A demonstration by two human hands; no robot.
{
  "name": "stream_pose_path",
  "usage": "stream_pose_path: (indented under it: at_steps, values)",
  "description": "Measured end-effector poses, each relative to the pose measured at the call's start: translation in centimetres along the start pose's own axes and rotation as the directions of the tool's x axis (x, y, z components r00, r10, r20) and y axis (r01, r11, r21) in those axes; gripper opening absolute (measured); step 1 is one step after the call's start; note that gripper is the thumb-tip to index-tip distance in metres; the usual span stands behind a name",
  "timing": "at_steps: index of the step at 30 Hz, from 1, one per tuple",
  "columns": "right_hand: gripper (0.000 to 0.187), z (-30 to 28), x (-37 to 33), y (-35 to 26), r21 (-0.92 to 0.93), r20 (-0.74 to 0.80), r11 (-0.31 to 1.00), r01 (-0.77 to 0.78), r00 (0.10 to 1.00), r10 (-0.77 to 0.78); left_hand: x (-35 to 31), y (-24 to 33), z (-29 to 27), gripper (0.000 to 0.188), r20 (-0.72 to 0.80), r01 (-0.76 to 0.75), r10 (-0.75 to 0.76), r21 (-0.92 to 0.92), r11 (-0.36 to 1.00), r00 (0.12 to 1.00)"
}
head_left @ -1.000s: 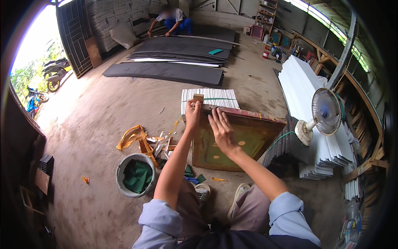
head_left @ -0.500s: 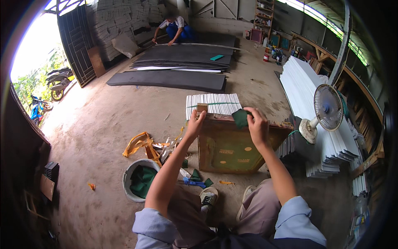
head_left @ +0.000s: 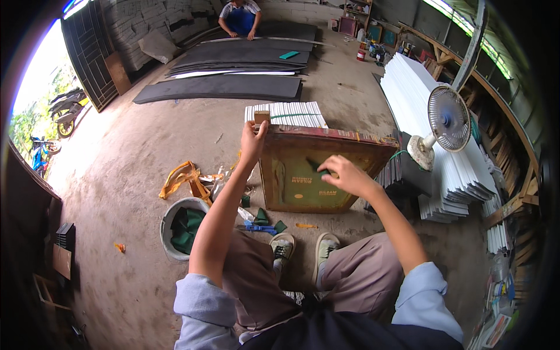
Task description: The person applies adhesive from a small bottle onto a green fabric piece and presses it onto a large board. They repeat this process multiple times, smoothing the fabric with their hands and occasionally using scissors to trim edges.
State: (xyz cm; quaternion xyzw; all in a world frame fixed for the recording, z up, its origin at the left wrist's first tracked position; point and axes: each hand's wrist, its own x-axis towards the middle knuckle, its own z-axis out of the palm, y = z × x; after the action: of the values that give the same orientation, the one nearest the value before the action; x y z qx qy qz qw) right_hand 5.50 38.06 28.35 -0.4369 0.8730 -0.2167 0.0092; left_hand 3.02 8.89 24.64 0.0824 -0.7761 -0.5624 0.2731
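A screen-printing frame (head_left: pixel 277 186) stands tilted up in front of me, its green-brown mesh toward me and its top edge worn reddish. My left hand (head_left: pixel 253 143) is closed on its upper left corner, beside a small wooden block (head_left: pixel 262 116). Against the mesh or just in front of it, my right hand (head_left: pixel 346 174) pinches a dark green cloth piece (head_left: pixel 315 165); contact is hard to tell. Left of my feet stands a grey bucket (head_left: pixel 164 227) with green cloth (head_left: pixel 185 228) inside. Several green scraps (head_left: pixel 261 217) and a blue tool (head_left: pixel 258 228) lie near my shoes.
Behind the frame is a tied stack of white strips (head_left: pixel 297 113). A fan (head_left: pixel 448 118) and stacked white sheets (head_left: pixel 408 93) stand right. Orange wrapping (head_left: pixel 175 179) litters the floor. Farther off, another person (head_left: pixel 240 20) crouches at dark sheets (head_left: pixel 221 88).
My right hand has moved from the frame's top edge down to the mesh, taking the green cloth with it. My left hand stays at the corner. The whole view has shifted slightly.
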Motion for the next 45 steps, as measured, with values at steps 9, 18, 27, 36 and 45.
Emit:
stream_pose_path:
  at_steps: [9,18,27,36,45]
  values:
    - [0.011,-3.9,4.2,1.7,-0.183,-0.625,0.979,0.091,0.758,-0.187,2.7,-2.3,1.3,0.043,0.000,0.074,-0.076,-0.239,0.968,0.997]
    - [0.052,-2.6,13.0,12.8,-0.289,-0.506,0.889,-0.354,0.845,0.172,9.0,-5.1,5.4,0.034,-0.238,-0.122,0.093,-0.110,0.986,0.967]
    - [0.062,0.8,22.2,24.9,-0.451,-0.640,0.821,-0.351,0.768,-0.022,18.2,-9.6,12.5,0.048,-0.402,0.116,-0.093,0.032,0.993,0.911]
    - [0.067,-3.4,17.1,19.0,-0.330,-0.299,0.898,-0.292,0.934,0.194,13.0,-5.9,10.3,0.036,-0.249,0.104,-0.123,-0.090,0.990,0.961]
    - [0.060,-8.9,12.6,10.8,-0.146,0.228,0.949,-0.278,0.924,0.306,4.5,0.0,3.3,0.047,-0.085,0.439,-0.431,0.215,0.872,0.898]
